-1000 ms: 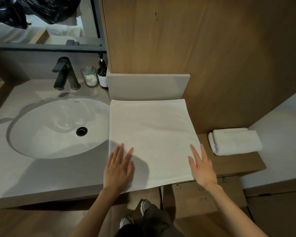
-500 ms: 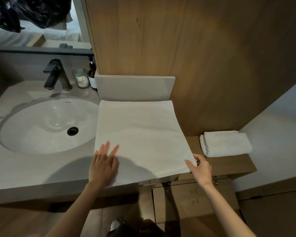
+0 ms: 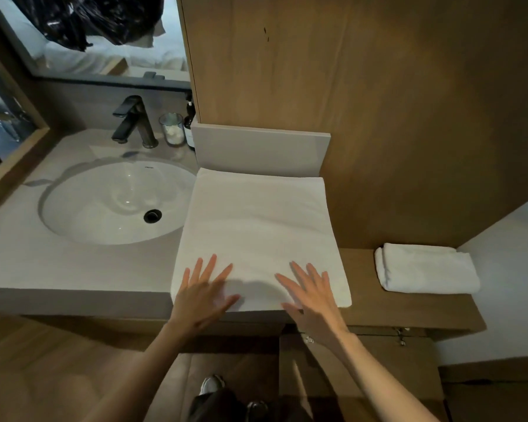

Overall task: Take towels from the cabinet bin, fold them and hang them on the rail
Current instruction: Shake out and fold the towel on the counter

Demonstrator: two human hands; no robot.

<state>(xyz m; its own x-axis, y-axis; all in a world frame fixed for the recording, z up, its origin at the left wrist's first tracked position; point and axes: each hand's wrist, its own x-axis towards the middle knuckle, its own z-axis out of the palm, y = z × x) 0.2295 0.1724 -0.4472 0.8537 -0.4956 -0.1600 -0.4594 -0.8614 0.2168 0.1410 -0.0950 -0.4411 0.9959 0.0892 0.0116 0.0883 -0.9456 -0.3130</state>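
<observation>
White towel (image 3: 256, 236), folded into a broad rectangle, is being pressed flat at centre frame on the pale stone-look surface (image 3: 73, 269), its far edge lying against the grey upstand. The left hand (image 3: 203, 295) and right hand (image 3: 313, 300) are being held open, fingers straight and spread, palms resting on the near edge; nothing is being gripped.

Likely faults: the near edge is lying at the front lip of the smooth surface, so a pull toward the body is being risked as a cause of slipping off. Uneven pressure is likely to set the soft ripples at mid-cloth into creases. The left edge is lying just beside the glossy oval sink (image 3: 113, 202), where damp may be picked up.

A second towel (image 3: 424, 268), thick and rolled at its fold, is being kept on the matt wooden ledge (image 3: 409, 315) at right.
</observation>
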